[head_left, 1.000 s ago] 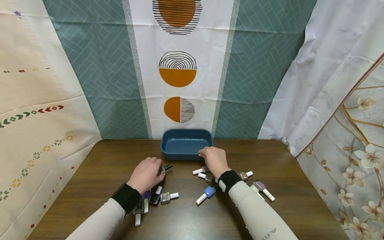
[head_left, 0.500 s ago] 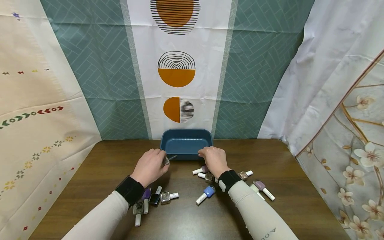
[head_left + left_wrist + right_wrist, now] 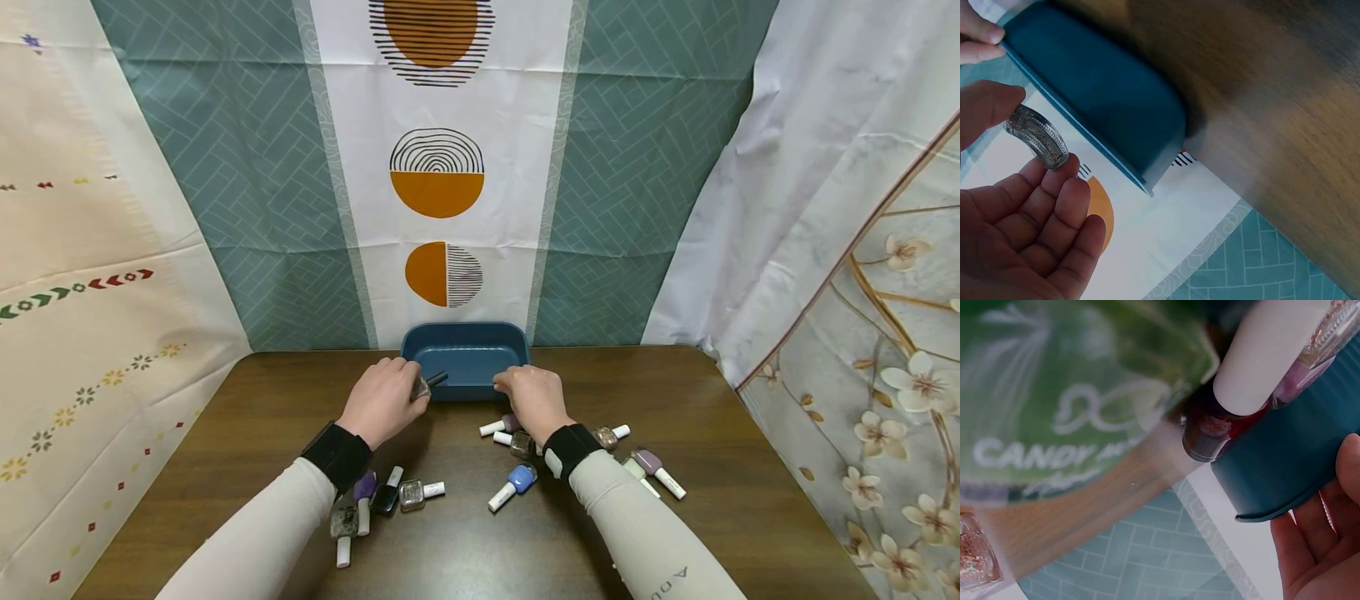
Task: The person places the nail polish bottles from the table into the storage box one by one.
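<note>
Patterned cloth (image 3: 622, 208) hangs behind a brown wooden surface (image 3: 450, 554), at whose far edge stands a blue bin (image 3: 465, 392). From the head, mostly a dark cap (image 3: 440, 378) shows of the glittery bottle (image 3: 1038, 139) in the left hand (image 3: 382, 402); the left wrist camera reveals its curved, patterned glass, clamped between thumb and fingers. It is near the bin's left front corner, whether over the rim I cannot tell. Wrist bent downward, the right hand (image 3: 534, 400) pinches the rim at the near right corner (a grip plainer from the left wrist). Only the right wrist view brings up a dark red bottle (image 3: 1213, 422) and lettering: a green bottle (image 3: 1079, 369), close to the lens, reads "CANDY", the rest blurred. Printing on the right sleeve (image 3: 637, 517) is too partial to read.
</note>
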Demonstrator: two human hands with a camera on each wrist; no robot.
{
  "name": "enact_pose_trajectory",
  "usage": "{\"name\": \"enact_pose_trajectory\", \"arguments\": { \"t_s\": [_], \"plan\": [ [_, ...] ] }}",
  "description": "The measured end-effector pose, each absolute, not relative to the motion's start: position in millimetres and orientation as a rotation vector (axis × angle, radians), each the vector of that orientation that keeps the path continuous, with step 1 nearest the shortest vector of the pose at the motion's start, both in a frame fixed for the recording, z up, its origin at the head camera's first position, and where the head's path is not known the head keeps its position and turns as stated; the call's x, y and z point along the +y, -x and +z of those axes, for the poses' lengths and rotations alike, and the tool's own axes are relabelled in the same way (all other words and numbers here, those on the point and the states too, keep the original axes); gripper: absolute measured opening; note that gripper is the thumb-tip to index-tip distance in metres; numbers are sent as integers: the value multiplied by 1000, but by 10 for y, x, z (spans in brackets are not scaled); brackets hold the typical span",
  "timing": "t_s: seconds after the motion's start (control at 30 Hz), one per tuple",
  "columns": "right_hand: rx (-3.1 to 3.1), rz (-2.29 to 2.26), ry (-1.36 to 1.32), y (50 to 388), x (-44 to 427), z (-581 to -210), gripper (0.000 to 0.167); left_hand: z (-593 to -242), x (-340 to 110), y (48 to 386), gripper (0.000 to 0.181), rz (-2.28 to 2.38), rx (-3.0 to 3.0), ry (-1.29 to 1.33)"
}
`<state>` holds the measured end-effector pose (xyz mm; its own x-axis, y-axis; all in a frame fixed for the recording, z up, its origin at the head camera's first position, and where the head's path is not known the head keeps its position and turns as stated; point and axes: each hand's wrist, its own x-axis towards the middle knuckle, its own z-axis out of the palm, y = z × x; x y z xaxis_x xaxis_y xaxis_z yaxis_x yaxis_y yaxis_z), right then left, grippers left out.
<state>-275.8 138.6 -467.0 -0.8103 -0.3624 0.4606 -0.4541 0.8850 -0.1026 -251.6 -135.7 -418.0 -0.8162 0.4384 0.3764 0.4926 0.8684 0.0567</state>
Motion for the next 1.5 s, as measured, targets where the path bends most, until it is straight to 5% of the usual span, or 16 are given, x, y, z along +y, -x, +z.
{"name": "enact_pose_trajectory", "arguments": {
  "t_s": [1.5],
  "plan": [
    [-2590,287,-597,2760,1386,-4680,7,-4258,-1150,3150,27,-258,-2831,504]
  ]
}}
